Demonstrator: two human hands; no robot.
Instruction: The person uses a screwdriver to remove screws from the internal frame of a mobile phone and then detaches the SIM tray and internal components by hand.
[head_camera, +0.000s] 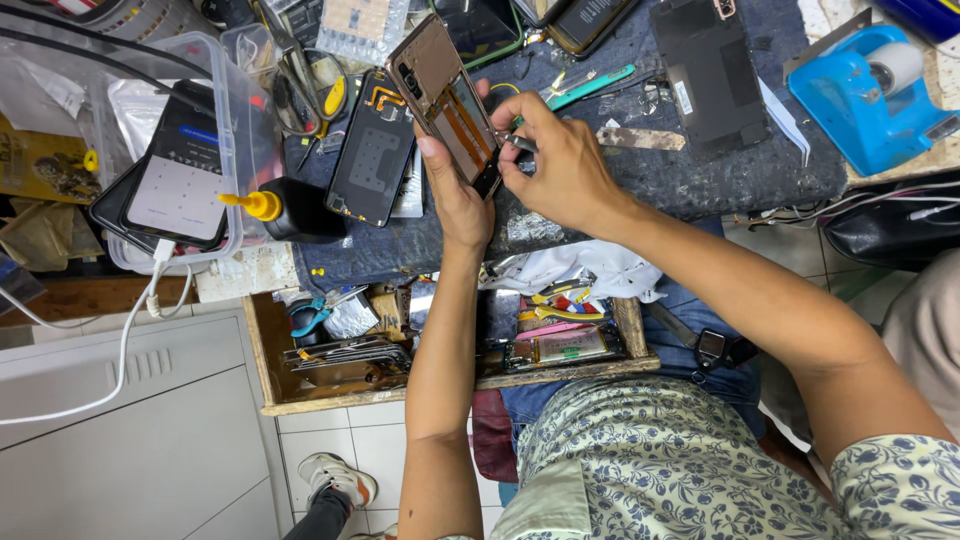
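Observation:
My left hand (457, 190) grips an opened phone frame (440, 95), tilted, with its insides and an orange flex strip showing. My right hand (562, 165) pinches a small metal tool (518, 143) against the phone's lower edge. Both hands hover over a dark cloth mat (660, 175) on the workbench.
Another opened phone (371, 150) and a black glue bottle with a yellow nozzle (285, 208) lie to the left. A clear plastic box (228, 110) holds a lit phone (180, 170). A blue tape dispenser (865, 95) sits far right. An open wooden drawer (268, 370) holds tools below.

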